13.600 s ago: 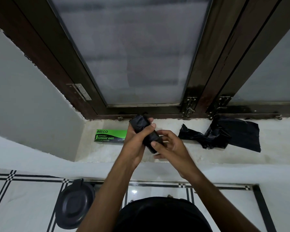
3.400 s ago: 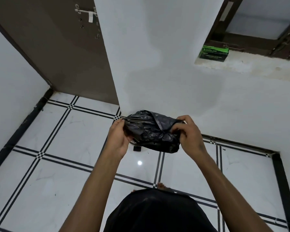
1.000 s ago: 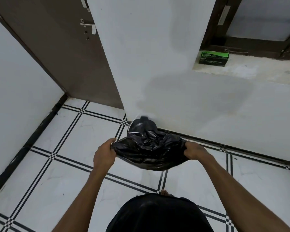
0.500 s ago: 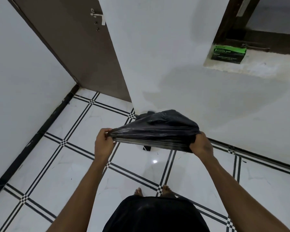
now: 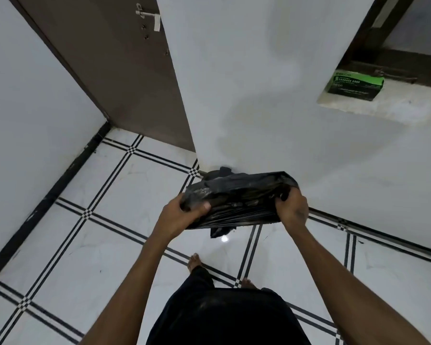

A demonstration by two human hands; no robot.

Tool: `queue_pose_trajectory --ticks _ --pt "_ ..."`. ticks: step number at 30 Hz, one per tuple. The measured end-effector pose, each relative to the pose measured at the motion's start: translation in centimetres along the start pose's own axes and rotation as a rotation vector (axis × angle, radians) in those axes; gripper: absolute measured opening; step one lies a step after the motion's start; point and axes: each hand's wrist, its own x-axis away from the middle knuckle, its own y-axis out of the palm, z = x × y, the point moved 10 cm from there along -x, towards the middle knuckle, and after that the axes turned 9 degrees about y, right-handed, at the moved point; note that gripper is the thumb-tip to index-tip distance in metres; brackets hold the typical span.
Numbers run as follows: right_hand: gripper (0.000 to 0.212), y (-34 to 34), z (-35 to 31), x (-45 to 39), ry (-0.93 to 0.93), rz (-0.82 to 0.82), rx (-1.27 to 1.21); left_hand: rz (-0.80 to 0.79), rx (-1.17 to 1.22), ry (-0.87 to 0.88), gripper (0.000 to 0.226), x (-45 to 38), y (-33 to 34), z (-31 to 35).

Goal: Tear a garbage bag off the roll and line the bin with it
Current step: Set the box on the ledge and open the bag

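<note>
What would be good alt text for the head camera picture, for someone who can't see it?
Seen from above, a left hand and a right hand grip a crumpled black garbage bag, stretched between them over a white tiled floor. A green box sits on a ledge at upper right.

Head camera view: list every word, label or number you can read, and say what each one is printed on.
"GARBAGE BAGS" - in pale letters on the green and black box on the window ledge.
Brand word on the top edge of that box: too blurred to read.
Smaller lines under the main words: too small and blurred to read.
Black bag held in the hands: no print visible.
Door, wall and floor tiles: no text.
</note>
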Motion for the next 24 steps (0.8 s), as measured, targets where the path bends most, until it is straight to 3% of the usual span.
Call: queue_pose_trajectory --ticks 2,4,8,10,12,15,19,24 --pt "0.038 1.3 -2.8 0.5 -0.1 0.014 0.04 -0.054 -0.249 0.041 0.034 -1.4 -1.1 -0.1" --pt "0.038 3.1 -4.4 0.3 -0.138 -0.028 0.084 0.06 -0.29 0.013 0.022 -2.8 -3.8 -0.7" --pt "0.051 6.9 -6.6 0.3 -0.264 -0.16 0.295 0.343 0.462 -0.216 0.028 -4.7 -9.2 -5.3" --pt "0.049 9.0 -7.7 1.2 -0.368 -0.234 0.442 0.41 0.581 -0.254 0.029 -5.8 -11.7 -7.1" --pt "0.046 9.9 -8.3 2.1 -0.33 -0.284 0.458 0.427 0.611 -0.251 0.025 -6.6 -13.2 -7.8" --pt "0.042 9.5 -8.5 2.0 -0.15 -0.174 0.383 0.401 0.521 -0.147 0.023 -6.6 -14.6 -6.7" --pt "0.044 9.6 -8.7 0.8 -0.009 -0.148 0.31 0.292 0.098 0.121 0.037 -7.4 -16.4 -4.3" --pt "0.027 9.4 -9.2 -0.4 0.065 -0.155 0.129 0.152 0.164 0.101 0.032 -9.0 -17.4 -5.2"
